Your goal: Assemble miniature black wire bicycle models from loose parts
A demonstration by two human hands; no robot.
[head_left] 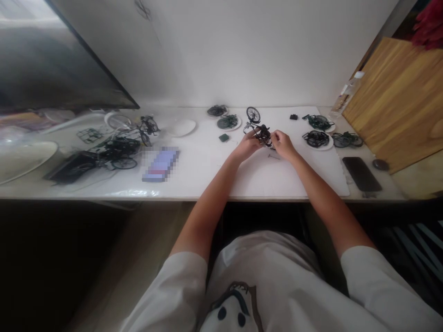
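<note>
A small dark model bicycle [254, 115] is held above the white table sheet, one spoked wheel pointing away from me. My left hand [249, 145] is closed around its frame from the left. On the other side, my right hand [282, 144] pinches at the near end of the bicycle, fingertips together against it; whether a tiny part sits between them is hidden. A thin metal piece [274, 157] lies on the sheet just below my hands. To the left of them rests a small green block [224, 138].
White plates with dark bicycle parts stand at the back [238, 127] and right [328, 146]. A tiny black piece [293, 117], a phone [362, 174] and a bottle [348, 94] are on the right. Model bicycles [121, 150] crowd the left, near a blurred bluish rectangle [161, 164].
</note>
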